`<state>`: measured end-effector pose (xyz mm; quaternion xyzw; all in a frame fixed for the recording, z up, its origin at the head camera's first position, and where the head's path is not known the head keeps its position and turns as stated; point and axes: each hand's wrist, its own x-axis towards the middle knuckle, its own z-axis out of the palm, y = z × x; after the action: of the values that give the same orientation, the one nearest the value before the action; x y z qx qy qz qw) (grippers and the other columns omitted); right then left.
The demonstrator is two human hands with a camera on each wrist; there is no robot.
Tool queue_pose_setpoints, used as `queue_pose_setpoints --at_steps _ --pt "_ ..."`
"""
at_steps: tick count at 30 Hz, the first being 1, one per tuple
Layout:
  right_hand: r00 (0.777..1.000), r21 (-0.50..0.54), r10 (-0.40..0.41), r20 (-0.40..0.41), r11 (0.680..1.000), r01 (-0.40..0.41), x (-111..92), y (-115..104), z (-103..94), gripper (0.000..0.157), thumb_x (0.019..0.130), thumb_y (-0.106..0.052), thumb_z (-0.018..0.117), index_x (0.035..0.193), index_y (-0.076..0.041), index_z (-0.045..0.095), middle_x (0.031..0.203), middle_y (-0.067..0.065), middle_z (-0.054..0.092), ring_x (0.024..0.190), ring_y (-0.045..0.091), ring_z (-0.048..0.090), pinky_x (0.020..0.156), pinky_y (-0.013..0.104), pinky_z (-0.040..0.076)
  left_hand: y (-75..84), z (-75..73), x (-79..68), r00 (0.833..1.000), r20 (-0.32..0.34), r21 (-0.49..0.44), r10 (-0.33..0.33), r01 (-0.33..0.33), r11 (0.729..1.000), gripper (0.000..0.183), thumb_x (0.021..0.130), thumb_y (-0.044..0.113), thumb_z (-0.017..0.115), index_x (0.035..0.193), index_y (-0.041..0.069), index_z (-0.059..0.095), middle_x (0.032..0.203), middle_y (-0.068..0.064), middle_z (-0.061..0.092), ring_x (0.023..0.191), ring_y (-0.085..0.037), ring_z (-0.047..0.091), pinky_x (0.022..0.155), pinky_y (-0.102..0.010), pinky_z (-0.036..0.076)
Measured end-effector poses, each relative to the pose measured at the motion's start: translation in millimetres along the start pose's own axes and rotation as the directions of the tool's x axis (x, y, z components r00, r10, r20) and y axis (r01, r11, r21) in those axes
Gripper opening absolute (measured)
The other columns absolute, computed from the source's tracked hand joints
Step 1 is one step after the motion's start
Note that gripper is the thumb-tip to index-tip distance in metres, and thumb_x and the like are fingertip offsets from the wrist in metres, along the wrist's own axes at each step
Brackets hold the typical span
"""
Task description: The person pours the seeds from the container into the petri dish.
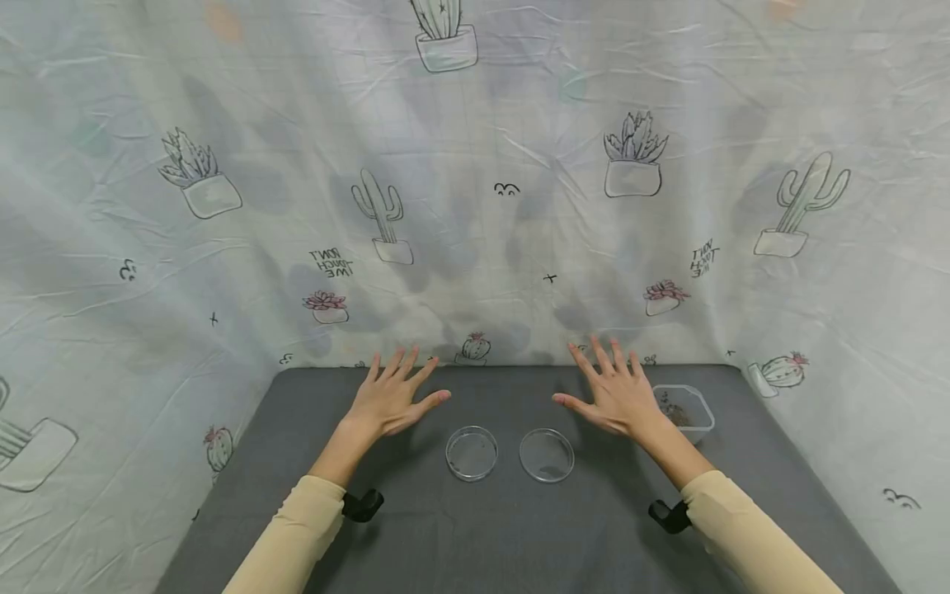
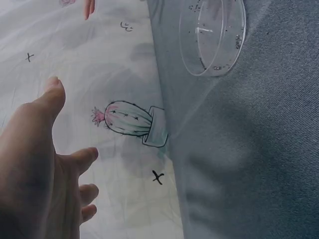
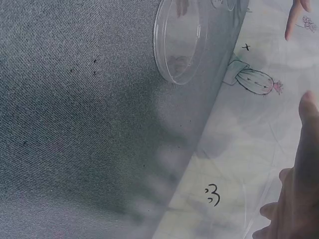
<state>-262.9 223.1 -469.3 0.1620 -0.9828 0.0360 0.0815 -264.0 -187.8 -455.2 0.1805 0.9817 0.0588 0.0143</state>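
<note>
Both hands hover over the far part of the grey table with fingers spread and nothing held. The left hand (image 1: pixel 389 398) is up and left of a round clear petri dish (image 1: pixel 472 454), which has small dark specks in it in the left wrist view. On the other side, the right hand (image 1: pixel 614 396) is up and right of a second clear round dish (image 1: pixel 547 455). The two dishes lie side by side, a small gap between them. In the right wrist view, the right thumb (image 3: pixel 309 112) points up at the edge of the frame.
A clear plastic tub (image 1: pixel 693 400) with brown, soil-like matter stands at the right, partly behind the right wrist. The grey cloth-covered table (image 1: pixel 460 544) ends against a pale curtain (image 1: pixel 475 280) printed with cacti. Black bands (image 1: pixel 363 505) sit at both sleeve cuffs.
</note>
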Motion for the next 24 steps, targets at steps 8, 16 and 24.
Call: queue_pose_setpoints --at_steps 8,16,24 --pt "0.997 0.055 -0.047 -0.064 0.997 0.05 -11.7 7.3 -6.2 0.1 0.097 -0.073 0.063 0.175 -0.022 0.026 0.177 0.023 0.031 0.163 0.053 0.03 0.125 0.075 0.033 13.4 2.4 -17.8 0.997 0.028 -0.152 0.074 -0.069 0.986 0.078 0.11 0.068 0.043 0.173 0.025 0.03 0.181 -0.016 0.026 0.168 -0.043 0.026 0.136 -0.07 0.008" --pt "0.986 0.164 -0.04 -0.164 0.984 0.067 -35.5 23.1 -16.5 0.093 0.096 -0.054 0.078 0.17 -0.018 0.035 0.169 0.026 0.044 0.151 0.054 0.046 0.111 0.076 0.045 31.1 15.4 -40.1 0.991 0.048 -0.35 0.127 -0.103 0.931 0.073 0.11 0.062 0.051 0.17 0.02 0.041 0.173 -0.013 0.044 0.161 -0.046 0.038 0.124 -0.074 0.035" --pt "0.972 0.253 0.019 -0.236 0.967 0.042 -70.4 65.2 -33.3 0.097 0.089 -0.046 0.087 0.168 -0.015 0.04 0.161 0.027 0.052 0.136 0.058 0.054 0.096 0.077 0.05 43.0 35.6 -66.6 0.993 0.025 -0.486 0.112 -0.086 0.87 0.075 0.105 0.053 0.069 0.163 0.009 0.05 0.167 -0.021 0.051 0.157 -0.05 0.043 0.123 -0.074 0.036"
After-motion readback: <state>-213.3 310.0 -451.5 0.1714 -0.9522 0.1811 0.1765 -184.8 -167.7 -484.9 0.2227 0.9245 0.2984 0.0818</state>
